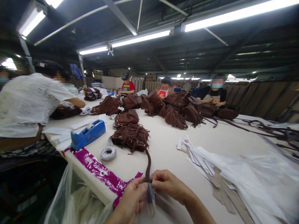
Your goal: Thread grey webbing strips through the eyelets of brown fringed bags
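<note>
Head view | left: blue tape dispenser point(88, 136) | farther: fringed brown bag point(130, 138), brown strap point(148, 164) reaching near | I see left hand point(133, 196) grasping the strap's end in translucent wrap point(150, 193) | right hand point(168, 185) pinching the wrap's edge | right: cardboard strips point(225, 196)

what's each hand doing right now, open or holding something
Left hand: closed, holding the brown strap where see-through wrap covers it.
Right hand: closed in a pinch beside the strap; exactly what it grips cannot be told.
</note>
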Demonstrator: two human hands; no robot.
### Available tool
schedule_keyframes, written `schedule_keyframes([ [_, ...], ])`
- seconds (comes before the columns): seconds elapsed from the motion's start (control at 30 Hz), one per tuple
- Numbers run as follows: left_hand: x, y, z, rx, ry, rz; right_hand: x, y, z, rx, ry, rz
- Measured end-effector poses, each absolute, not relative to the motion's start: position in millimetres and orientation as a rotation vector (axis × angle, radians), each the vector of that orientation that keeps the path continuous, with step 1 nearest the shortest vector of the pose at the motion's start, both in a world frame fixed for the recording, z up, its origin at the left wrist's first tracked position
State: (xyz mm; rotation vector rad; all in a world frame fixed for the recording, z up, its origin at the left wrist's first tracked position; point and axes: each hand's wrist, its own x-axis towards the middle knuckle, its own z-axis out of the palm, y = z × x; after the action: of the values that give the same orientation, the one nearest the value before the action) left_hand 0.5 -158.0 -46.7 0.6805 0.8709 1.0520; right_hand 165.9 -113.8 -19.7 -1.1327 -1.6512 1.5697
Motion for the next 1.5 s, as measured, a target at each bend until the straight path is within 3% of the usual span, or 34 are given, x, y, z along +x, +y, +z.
schedule_keyframes([
  [0.17, -12, -165, -49, 0.627, 0.799, 0.725, 166, -113, -22, -1.128, -1.684, 1.557],
  [0.43, -9, -153, -45, 0.530, 0.799, 0.849, 161, -108, -37, -1.121, -1.513, 1.588],
  [0.63, -13, -131, -32, 0.705, 0.946, 0.715, 158, -109, -38, -1.149, -1.395, 1.657],
  [0.83, -3, -108, -30, 0.829, 0.961, 0.519, 157, -101, -52, -1.280, -1.407, 1.373],
  [0.93, -1, -106, -29, 0.830, 0.930, 0.522, 159, -96, -58, -1.305, -1.404, 1.270],
  [1.17, -8, -87, -29, 0.872, 1.113, 0.553, 159, -83, -58, -1.284, -1.282, 1.441],
  [1.5, 10, -43, -38, 1.028, 1.233, 0.693, 160, -28, -58, -1.291, -1.458, 1.235],
])
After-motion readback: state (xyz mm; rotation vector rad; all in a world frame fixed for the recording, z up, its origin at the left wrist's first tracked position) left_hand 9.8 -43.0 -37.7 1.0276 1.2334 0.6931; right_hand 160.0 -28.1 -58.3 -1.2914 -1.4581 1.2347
